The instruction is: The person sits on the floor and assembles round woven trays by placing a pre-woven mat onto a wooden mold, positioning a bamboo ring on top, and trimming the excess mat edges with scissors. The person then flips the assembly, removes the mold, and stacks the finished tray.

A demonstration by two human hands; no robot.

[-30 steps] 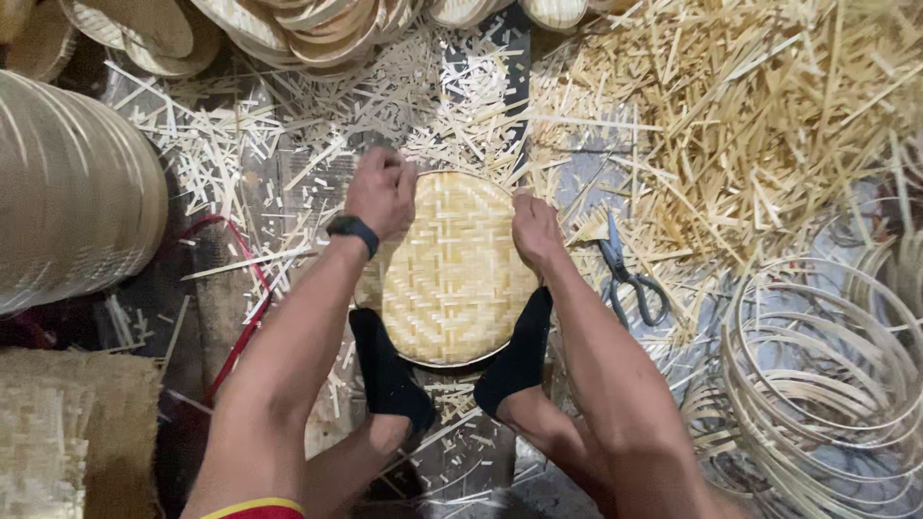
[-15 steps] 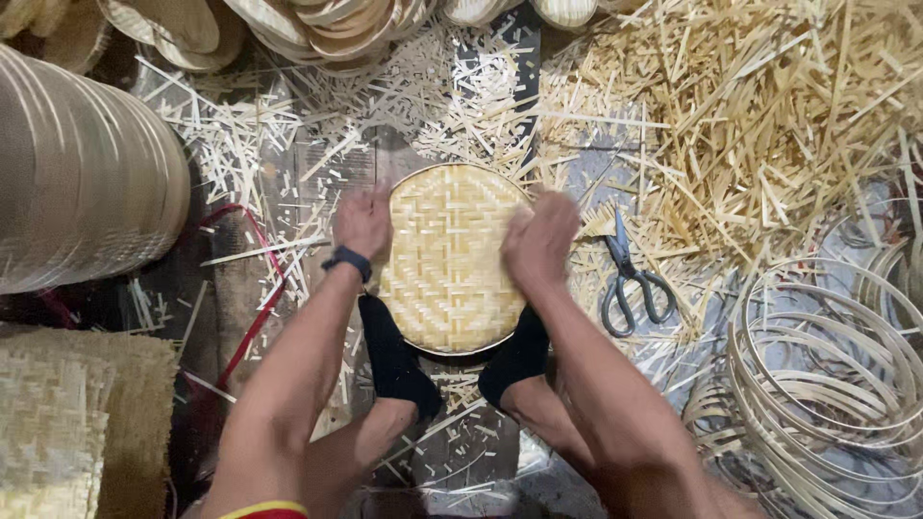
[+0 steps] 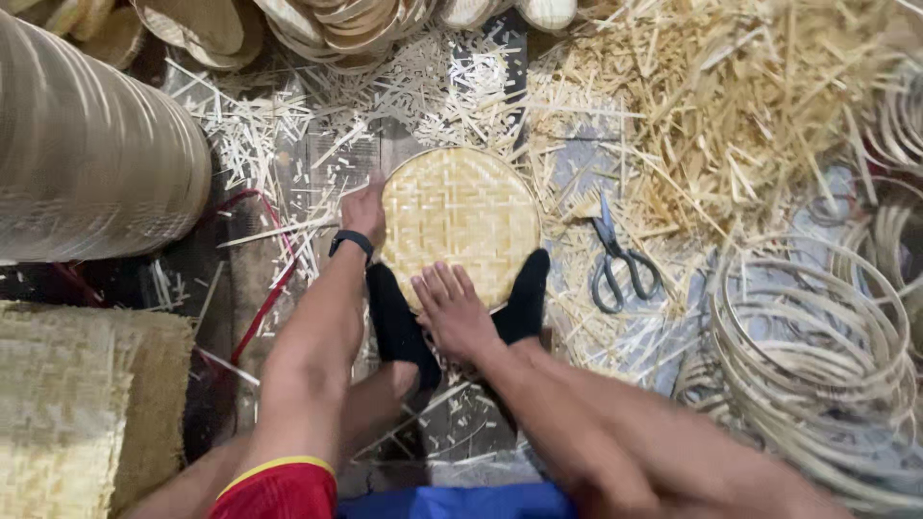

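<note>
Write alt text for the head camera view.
Two bare hands, left hand and right hand, press on a round woven bamboo tray held between black-socked feet. Scissors lie beside it among bamboo offcuts and hoops.

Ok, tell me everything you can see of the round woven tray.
The tray is a flat round disc of pale yellow strips, bamboo by the look, plaited in a criss-cross pattern with a thin rim. It lies on the littered floor, its near edge held between two black-socked feet. The left hand grips its left rim; the right hand lies flat over its near edge. Scissors lie to its right, apart from it.
</note>
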